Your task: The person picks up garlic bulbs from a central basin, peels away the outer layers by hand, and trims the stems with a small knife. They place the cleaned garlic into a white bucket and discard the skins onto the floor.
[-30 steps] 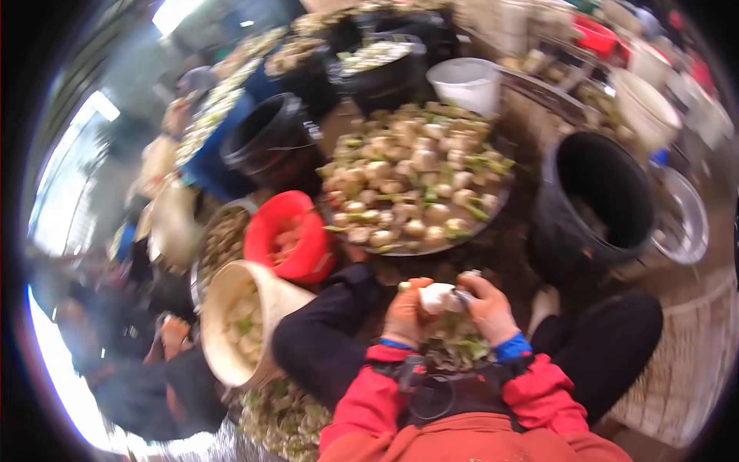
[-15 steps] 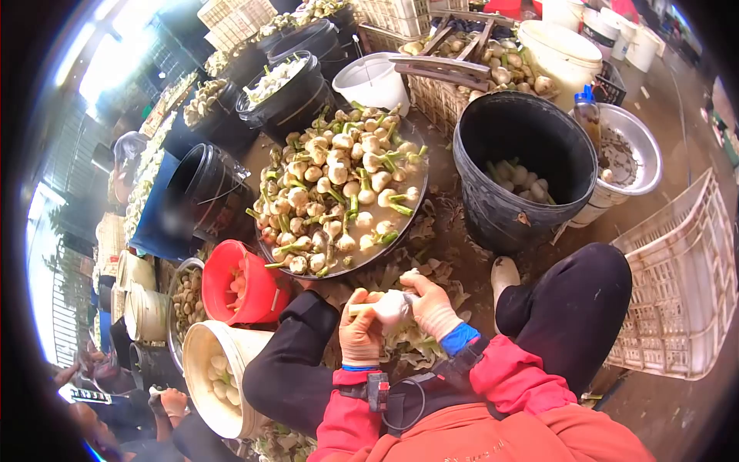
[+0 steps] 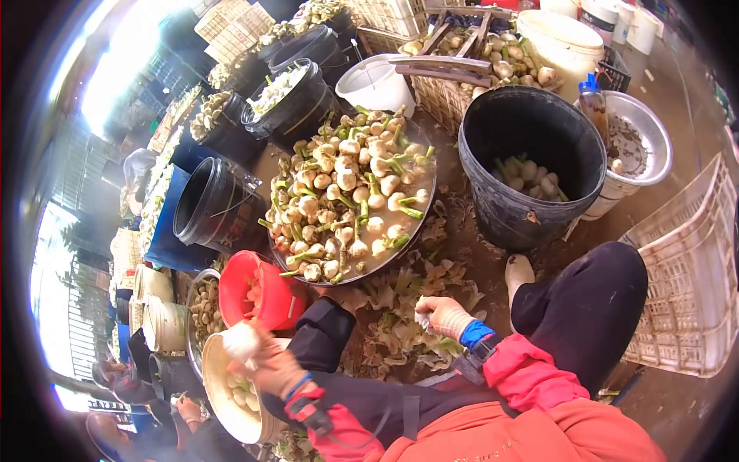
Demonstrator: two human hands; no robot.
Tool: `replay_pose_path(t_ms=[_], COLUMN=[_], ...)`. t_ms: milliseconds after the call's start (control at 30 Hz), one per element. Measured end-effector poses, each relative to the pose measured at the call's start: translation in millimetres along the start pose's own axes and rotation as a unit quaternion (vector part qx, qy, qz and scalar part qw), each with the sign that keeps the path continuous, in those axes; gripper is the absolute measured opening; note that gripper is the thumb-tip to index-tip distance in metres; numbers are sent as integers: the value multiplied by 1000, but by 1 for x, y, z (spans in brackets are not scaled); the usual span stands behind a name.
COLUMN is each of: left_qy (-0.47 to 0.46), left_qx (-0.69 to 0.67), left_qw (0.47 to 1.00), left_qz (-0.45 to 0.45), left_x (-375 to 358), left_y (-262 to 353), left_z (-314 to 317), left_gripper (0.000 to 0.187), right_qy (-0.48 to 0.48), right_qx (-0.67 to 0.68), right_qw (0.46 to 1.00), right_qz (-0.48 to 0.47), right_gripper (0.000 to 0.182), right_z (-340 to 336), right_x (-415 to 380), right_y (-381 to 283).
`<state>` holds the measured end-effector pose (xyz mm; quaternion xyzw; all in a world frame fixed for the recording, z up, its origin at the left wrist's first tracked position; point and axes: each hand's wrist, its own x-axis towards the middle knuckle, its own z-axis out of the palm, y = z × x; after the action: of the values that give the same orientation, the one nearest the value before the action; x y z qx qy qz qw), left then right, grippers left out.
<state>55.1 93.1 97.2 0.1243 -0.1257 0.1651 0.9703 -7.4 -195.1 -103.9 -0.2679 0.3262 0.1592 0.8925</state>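
Note:
My left hand [image 3: 275,368], gloved and smeared by motion, is closed on a peeled white garlic bulb [image 3: 242,341]. It hangs over the rim of a cream bucket [image 3: 269,425] that holds pale bulbs. Pinched in front of my lap, my right hand [image 3: 448,316] has a scrap of whitish peel [image 3: 423,319] at its fingertips. Beyond my hands, a wide round tub [image 3: 419,223] carries a heap of unpeeled garlic bulbs [image 3: 346,181] with green stems. Shed garlic skins [image 3: 408,308] cover the ground below my right hand.
A tall black bucket [image 3: 493,212] with some bulbs stands right of the tub. At my left is a red bucket [image 3: 289,300]. A plastic crate [image 3: 681,300] leans at far right, near a bottle [image 3: 593,104] and basin [image 3: 662,154]. Another person's hand [image 3: 187,408] shows lower left.
My left hand has carried the garlic bulb leftward from my lap to above the cream bucket. My right hand has come off the bulb and stays near its earlier place, slightly lower and to the right.

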Motion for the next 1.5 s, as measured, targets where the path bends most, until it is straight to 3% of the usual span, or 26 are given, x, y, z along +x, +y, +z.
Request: replay_pose_path(t_ms=[33,67,100,133,200,233,267,300,333,400,500,567,600,667,700,733,800,867,1033,1133,1200,1300,1333,1400,1467,1500], left_qy=[-6,-12,-20,-29,7,60,55,2,-222,-334,-264,-257,-247,-177,-113,-93,-20,-32,-26,-157,-312,-295,-295,-360,-364,-333], left_qx=[91,30,45,60,216,256,465,652,773,881,883,849,826,705,641,589,570,541,517,606,772,862,862,879,867,840], left_qw=[994,998,999,997,963,938,844,692,559,295,327,317,390,548,623,676,703,696,670,670,516,372,373,285,315,402], left_qz=[65,51,6,-41,-161,-227,-260,-310,-199,-155,-210,-337,-323,-414,-433,-433,-425,-471,-532,-400,-198,-176,-176,-129,-129,-147], left_x=[4,11,15,20,25,19,22,18,21,20,30,42,40,39,34,27,12,-9,-67,-96,-106,-116,-117,-117,-118,-118], left_y=[13,14,2,-19,-86,-124,-154,-185,-208,-245,-274,-274,-268,-253,-244,-232,-210,-189,-163,-162,-158,-165,-166,-168,-168,-166], left_z=[9,12,10,6,1,-2,-29,-33,-73,-104,-143,-150,-154,-132,-121,-96,-71,-30,6,-11,-13,1,1,-3,-12,-15], left_gripper=[86,92,90,87,49,32,24,25,32,41,39,40,38,34,30,29,29,28,40,59,66,67,67,61,73,79], right_qy=[-2,-5,-17,-16,-10,-10,-9,8,10,5,18,26,28,48,57,76,87,46,-7,14,10,149,149,181,189,176], right_qx=[-122,-244,-495,-621,-629,-610,-589,-585,-573,-548,-542,-522,-518,-434,-383,-354,-289,-160,-232,-284,-322,-510,-510,-442,-475,-498], right_qw=[992,968,862,776,756,777,797,802,808,835,837,846,848,889,885,891,887,929,913,903,881,805,804,850,828,821], right_qz=[-26,-53,-108,-111,-179,-155,-130,-119,-134,-41,-66,-109,-108,-134,-258,-274,-350,-331,-336,-321,-347,-266,-266,-223,-231,-216], right_gripper=[13,28,25,54,52,50,49,46,45,53,48,37,37,26,20,21,26,32,34,33,31,34,34,34,34,33], right_z=[-5,-7,26,32,17,16,16,22,18,31,26,23,22,25,19,19,29,42,55,61,60,64,63,60,61,60], right_x=[3,7,-44,-54,-36,-34,-34,-39,-37,-49,-42,-40,-38,-41,-30,-25,-28,-39,-59,-80,-77,-73,-70,-63,-67,-69], right_y=[5,6,-28,-34,-18,-17,-19,-24,-21,-41,-39,-37,-37,-43,-33,-34,-44,-55,-55,-60,-55,-44,-41,-37,-42,-45])
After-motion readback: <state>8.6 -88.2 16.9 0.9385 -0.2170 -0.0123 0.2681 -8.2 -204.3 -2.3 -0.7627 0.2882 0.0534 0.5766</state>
